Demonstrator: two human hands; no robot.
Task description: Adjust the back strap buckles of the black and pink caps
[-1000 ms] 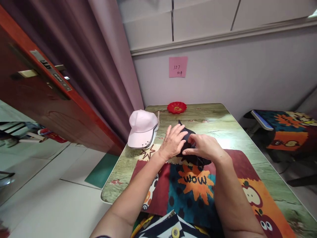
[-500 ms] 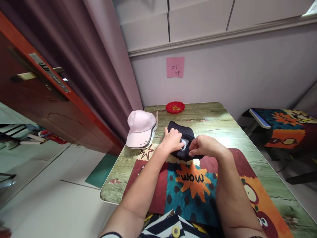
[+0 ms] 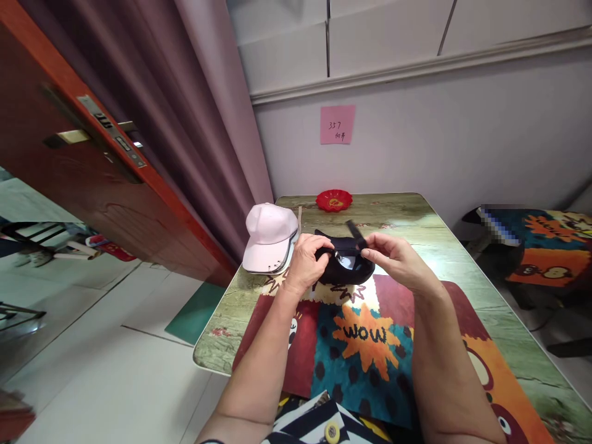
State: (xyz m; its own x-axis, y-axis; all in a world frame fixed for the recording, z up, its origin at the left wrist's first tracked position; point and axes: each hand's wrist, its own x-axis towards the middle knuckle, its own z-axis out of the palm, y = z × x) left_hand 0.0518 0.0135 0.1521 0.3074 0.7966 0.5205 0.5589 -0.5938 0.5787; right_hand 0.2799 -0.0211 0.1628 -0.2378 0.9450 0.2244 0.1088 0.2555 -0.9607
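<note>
A black cap [image 3: 345,271] is held between both hands over the table, its back opening and pale inner label facing me. My left hand [image 3: 309,259] pinches the left side of the opening. With thumb and fingers, my right hand [image 3: 393,256] grips the cap's black strap at the right, and the strap's loose end sticks up above the fingers. Left of the cap, a stack of caps with a pink one [image 3: 271,231] on top rests on the table.
A red scalloped dish [image 3: 333,200] stands at the back of the wood-patterned table [image 3: 217,333]. A colourful mat [image 3: 337,364] covers the front part. A pink note [image 3: 337,124] is on the wall; a brown door [image 3: 115,209] stands at the left.
The cap has been turned so its back opening shows. My left hand has moved to the opening's edge, and my right hand has raised the strap end. The view has shifted slightly.
</note>
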